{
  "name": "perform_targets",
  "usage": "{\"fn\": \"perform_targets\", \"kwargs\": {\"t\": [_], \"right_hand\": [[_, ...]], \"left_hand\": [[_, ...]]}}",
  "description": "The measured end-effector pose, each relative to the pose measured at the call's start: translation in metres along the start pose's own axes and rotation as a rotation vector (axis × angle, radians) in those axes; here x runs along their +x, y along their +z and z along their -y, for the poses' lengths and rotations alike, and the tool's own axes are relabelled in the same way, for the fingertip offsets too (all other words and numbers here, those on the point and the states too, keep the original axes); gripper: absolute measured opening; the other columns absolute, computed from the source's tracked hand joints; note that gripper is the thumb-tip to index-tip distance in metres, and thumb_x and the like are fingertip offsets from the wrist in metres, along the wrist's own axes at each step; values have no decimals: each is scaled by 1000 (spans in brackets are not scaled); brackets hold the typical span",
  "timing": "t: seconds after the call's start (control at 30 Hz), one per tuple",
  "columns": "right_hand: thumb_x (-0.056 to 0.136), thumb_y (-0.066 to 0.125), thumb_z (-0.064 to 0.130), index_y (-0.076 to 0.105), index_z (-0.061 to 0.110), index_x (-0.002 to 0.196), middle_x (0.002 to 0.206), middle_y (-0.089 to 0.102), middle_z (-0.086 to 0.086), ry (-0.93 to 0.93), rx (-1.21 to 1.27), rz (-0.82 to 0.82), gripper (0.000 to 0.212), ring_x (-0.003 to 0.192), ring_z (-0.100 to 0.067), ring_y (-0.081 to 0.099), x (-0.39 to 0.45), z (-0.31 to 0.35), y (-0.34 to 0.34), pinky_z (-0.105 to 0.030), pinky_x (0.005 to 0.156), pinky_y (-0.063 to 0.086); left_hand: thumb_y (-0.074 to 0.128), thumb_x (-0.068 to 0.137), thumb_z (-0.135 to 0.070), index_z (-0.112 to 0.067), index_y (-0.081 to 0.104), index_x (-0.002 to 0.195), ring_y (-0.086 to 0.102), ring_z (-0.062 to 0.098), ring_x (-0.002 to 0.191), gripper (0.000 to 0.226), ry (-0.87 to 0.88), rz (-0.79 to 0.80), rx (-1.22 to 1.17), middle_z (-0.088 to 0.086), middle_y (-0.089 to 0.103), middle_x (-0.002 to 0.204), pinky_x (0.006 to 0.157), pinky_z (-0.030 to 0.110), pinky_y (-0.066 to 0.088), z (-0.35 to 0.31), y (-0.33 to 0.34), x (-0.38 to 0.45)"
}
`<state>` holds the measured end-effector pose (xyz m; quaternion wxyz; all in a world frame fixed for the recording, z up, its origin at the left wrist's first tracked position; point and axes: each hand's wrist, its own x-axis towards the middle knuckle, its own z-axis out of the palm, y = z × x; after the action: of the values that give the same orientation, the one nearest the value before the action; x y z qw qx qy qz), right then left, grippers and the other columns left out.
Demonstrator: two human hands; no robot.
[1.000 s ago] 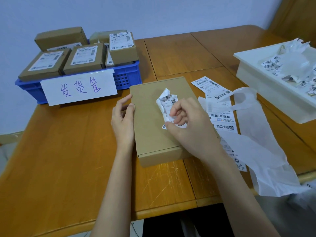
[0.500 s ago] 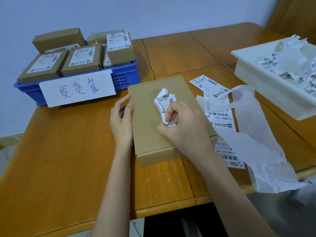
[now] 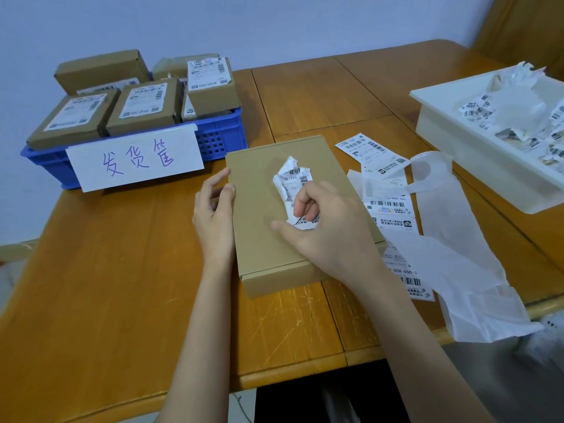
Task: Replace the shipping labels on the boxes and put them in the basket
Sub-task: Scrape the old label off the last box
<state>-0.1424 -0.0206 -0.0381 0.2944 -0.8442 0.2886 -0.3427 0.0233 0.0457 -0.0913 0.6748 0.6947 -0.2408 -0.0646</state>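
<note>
Right hand [image 3: 323,227] pinches crumpled old label [image 3: 294,184] over box [image 3: 259,227]; left hand [image 3: 213,209], fingers loosely bent, steadies box edge. Box mid-table, top bare. Basket [image 3: 219,138] holds several relabelled boxes. Left: discard scrap, stick fresh label [image 3: 370,152], load box.

A box [image 3: 274,215] lies mid-table, the basket [image 3: 219,138] behind-left of it, loose labels [image 3: 390,209] and a tray [image 3: 488,160] to its right.

Matt brown cardboard box [image 3: 262,227] on a glossy, scratched wooden table [image 3: 106,285]; crumpled paper label [image 3: 293,181]; blue plastic basket [image 3: 219,138]; smooth white plastic tray [image 3: 476,154].
</note>
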Motion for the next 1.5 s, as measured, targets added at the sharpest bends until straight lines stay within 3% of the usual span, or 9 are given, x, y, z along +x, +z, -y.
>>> {"fn": "perform_targets", "kwargs": {"t": [0.07, 0.33, 0.5, 0.63, 0.73, 0.87, 1.2, 1.4, 1.5], "right_hand": [[68, 79, 36, 53, 19, 73, 74, 52, 8, 6, -10, 5, 32, 71, -11, 52, 0, 1, 0, -25, 63, 42], [67, 70, 15, 54, 16, 70, 70, 49, 10, -34, -14, -55, 16, 63, -10, 51, 1, 3, 2, -30, 57, 44], [74, 70, 10, 58, 15, 70, 71, 54, 6, 46, 79, -3, 13, 68, -12, 54, 2, 0, -2, -18, 57, 37], [93, 61, 20, 61, 9, 72, 77, 56, 2, 91, 194, 41, 24, 73, -13, 54, 2, 0, -9, -20, 63, 41], [89, 66, 26, 60, 13, 74, 84, 53, 4, 96, 260, 42, 20, 76, -12, 56, -1, 1, -11, -21, 70, 45], [75, 78, 24, 62, 25, 79, 89, 48, 11, -26, 54, 108, 16, 75, -7, 52, -6, 1, -12, -15, 64, 39], [84, 67, 7, 67, 15, 75, 81, 44, 13, -33, 1, 50, 12, 77, -11, 49, -4, -1, -5, -9, 64, 36], [80, 65, 17, 68, 16, 76, 87, 48, 9, -85, 60, 59, 5, 72, -8, 51, -5, -4, -7, -14, 64, 41], [77, 67, 18, 67, 18, 73, 86, 51, 9, -129, 28, 30, 4, 70, -9, 51, -5, -5, -5, -26, 61, 47]], "left_hand": [[54, 100, -22, -26, 66, 125, 60, 25, 109, 28, 0, -3, -5, 13, 61, 122, 70, 8, 44, 0, 0, 0], [54, 100, -20, -23, 65, 126, 60, 17, 101, 28, -5, -10, -2, 13, 61, 122, 69, 8, 44, -2, 1, -1], [54, 100, -23, -27, 65, 125, 61, 20, 107, 28, -16, -2, -2, 10, 61, 122, 70, 8, 44, -1, 0, -1], [54, 98, -26, -29, 65, 125, 61, 23, 109, 29, -18, 11, 0, 11, 61, 121, 76, 17, 45, 2, -1, 1], [54, 98, -27, -29, 65, 125, 61, 23, 109, 29, -20, 14, -8, 11, 61, 121, 77, 21, 45, 3, 0, 1], [54, 100, -25, -27, 65, 126, 61, 24, 109, 29, -14, 11, -3, 13, 61, 121, 72, 13, 45, 3, -1, 2], [54, 100, -24, -27, 65, 125, 61, 23, 108, 28, -14, 11, -13, 11, 62, 122, 71, 10, 45, 1, 0, 1], [54, 100, -23, -27, 65, 126, 61, 23, 109, 28, -17, 5, -5, 11, 61, 122, 71, 11, 45, 1, 0, 1], [54, 100, -25, -27, 65, 125, 61, 23, 110, 28, -18, 10, -6, 10, 61, 122, 77, 19, 46, 1, 0, 1]]}}
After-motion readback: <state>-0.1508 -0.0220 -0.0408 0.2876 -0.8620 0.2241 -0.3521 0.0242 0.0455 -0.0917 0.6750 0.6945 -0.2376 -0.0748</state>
